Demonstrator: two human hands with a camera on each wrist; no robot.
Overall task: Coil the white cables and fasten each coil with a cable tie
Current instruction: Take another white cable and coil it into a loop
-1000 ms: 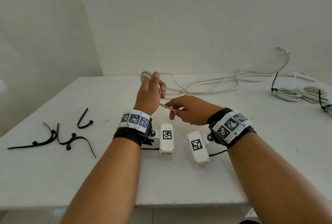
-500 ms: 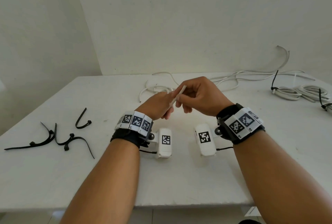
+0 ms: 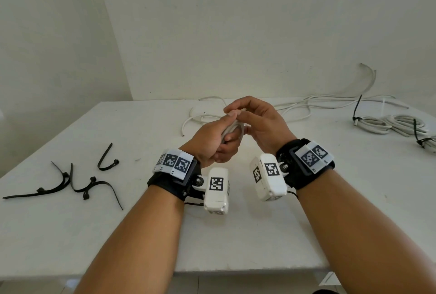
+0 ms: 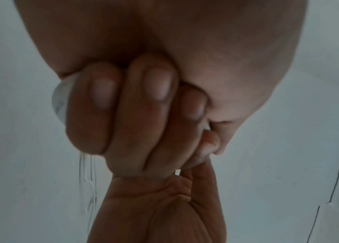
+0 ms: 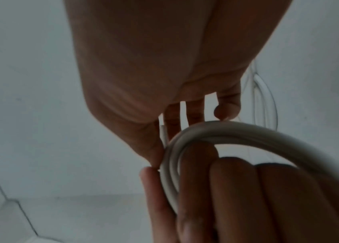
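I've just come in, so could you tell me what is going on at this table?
A person is coiling a white cable. The left hand grips the small coil, and the right hand is at its top. Black cable ties lie loose on the table, and tied coils sit at the far right.

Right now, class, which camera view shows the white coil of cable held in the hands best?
The right wrist view: the white coil of cable shows its stacked loops up close. The head view shows only a sliver between the left hand and right hand; the left wrist view, a blurred edge.
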